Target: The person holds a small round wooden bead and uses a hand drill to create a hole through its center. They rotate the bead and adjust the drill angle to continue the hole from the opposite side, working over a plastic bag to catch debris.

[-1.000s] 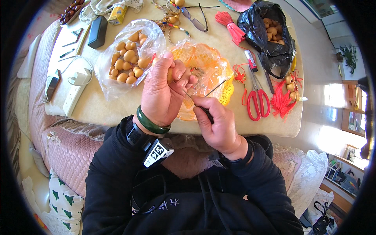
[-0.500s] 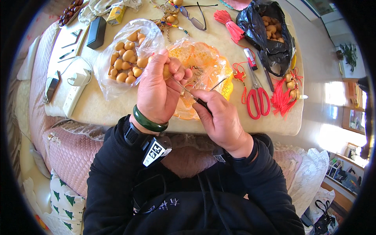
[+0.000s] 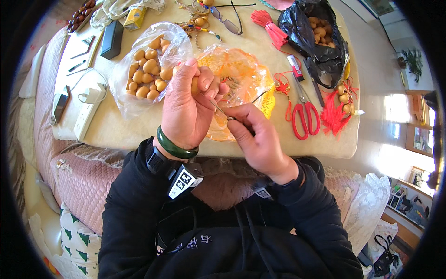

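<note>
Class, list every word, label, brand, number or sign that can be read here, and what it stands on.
Printed wording is located here, not copied:
Black top: pale characters on the front.
Left-wrist tag: black block pattern on white; tiny print unreadable.
Right-wrist tag: pattern blurred.
Yellow box: print too small to read.
Red-and-white stick: label too small to read.
</note>
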### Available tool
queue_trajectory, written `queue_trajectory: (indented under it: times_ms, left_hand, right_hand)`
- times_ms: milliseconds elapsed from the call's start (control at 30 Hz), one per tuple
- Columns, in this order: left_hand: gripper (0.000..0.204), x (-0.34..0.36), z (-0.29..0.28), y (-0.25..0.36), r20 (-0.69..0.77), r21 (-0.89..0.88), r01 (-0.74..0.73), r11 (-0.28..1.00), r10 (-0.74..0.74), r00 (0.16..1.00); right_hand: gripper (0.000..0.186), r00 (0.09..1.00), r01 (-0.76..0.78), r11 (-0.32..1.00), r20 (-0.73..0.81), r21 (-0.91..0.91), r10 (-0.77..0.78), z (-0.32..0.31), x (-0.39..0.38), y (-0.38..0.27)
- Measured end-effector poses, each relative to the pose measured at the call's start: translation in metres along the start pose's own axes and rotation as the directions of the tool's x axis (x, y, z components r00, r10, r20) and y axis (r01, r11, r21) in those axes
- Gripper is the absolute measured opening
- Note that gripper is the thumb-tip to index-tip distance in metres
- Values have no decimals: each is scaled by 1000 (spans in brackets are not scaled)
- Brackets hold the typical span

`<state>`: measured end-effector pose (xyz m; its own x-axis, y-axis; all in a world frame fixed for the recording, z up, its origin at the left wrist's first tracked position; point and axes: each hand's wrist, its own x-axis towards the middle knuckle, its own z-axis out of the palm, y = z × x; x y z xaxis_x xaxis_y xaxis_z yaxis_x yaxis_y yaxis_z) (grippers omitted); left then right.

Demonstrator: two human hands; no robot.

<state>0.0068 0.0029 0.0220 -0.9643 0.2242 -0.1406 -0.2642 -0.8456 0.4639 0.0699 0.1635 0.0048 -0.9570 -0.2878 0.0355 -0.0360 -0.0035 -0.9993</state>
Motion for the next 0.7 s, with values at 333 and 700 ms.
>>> queue_trajectory:
  times_ms: [333, 700]
  left_hand:
    - [28, 2, 1, 6, 186, -23, 60, 998, -54, 981]
    - [19, 3, -2, -3, -107, 114, -21, 993, 33, 994]
  right_hand:
    - [21, 800, -562, 277, 427, 779, 422, -12, -2, -10]
    - [21, 960, 211, 775, -22, -596, -278, -6, 5, -18]
